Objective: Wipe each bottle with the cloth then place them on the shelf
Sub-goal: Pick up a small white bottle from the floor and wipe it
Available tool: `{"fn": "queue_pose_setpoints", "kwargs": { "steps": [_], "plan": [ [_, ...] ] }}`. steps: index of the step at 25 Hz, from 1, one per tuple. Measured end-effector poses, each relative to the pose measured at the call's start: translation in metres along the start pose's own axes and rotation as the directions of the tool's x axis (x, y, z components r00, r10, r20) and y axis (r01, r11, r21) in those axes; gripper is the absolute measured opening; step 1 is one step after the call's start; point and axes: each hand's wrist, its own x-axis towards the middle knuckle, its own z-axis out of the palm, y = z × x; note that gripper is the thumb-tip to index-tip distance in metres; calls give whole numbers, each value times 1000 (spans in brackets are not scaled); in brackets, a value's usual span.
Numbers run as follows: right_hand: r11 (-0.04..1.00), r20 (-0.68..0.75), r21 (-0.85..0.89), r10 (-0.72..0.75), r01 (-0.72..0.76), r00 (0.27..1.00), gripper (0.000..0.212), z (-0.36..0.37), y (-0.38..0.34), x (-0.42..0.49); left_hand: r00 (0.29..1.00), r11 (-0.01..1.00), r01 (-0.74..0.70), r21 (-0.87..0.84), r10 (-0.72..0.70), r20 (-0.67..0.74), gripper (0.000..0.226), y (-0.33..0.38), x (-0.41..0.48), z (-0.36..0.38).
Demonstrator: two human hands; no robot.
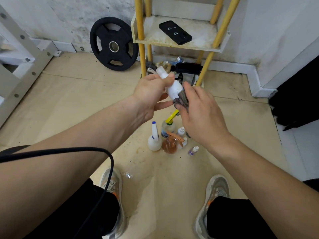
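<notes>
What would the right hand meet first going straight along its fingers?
The white bottle: the cloth in the right hand touches its lower end, fingers pointing up-left. Beyond it, probably the left hand gripping it.

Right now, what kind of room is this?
Probably a home gym corner or storage room: a black weight plate, a white perforated rack frame at left, and a yellow-legged shelf holding a phone.
</notes>
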Motion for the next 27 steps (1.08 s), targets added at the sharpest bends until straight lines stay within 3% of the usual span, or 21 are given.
{"fn": "queue_pose_setpoints", "kwargs": {
  "steps": [3, 7, 10, 13, 16, 18, 20, 22, 25, 27],
  "plan": [
    [993, 35, 108, 52, -55, 998, 55, -8, 4, 6, 1000, 999, -2, 46, 1, 30, 26, -4, -3, 3],
    [915, 81, 399, 37, -66, 996, 29, -16, 11, 9, 997, 978, -71, 195, 62, 50, 26, -6, -4, 2],
    [790, 156, 592, 82, -160, 984, 21, -16, 20, 14, 994, 981, -101, 168, 91, 64, 20, -6, -4, 2],
    [731, 220, 640, 122, -237, 968, 28, -7, 25, 15, 997, 992, -75, 99, 74, 18, 16, -2, -1, 1],
    [845, 188, 521, 23, -119, 982, 37, 0, 22, 8, 997, 999, -49, 8, 49, -65, 16, 1, 1, -3],
    [976, 110, 216, -56, 31, 992, 52, 5, 15, 1, 992, 999, -41, -5, 40, -120, 16, 0, 1, -4],
    [993, 20, -60, -102, 103, 995, 56, 9, 4, -6, 991, 1000, -21, 3, 22, -130, 19, -4, 0, -2],
    [993, 10, -96, -60, 61, 998, 56, 7, -2, -5, 995, 1000, 6, 14, -4, -98, 23, -8, -1, 1],
    [983, 63, 178, 25, -36, 998, 47, 1, 7, 6, 1000, 998, 27, 53, -26, -9, 22, -12, 0, 2],
    [876, 111, 464, 88, -130, 990, 31, 1, 18, 11, 998, 997, 30, 70, -34, 50, 17, -12, 2, 0]
  ]
}}
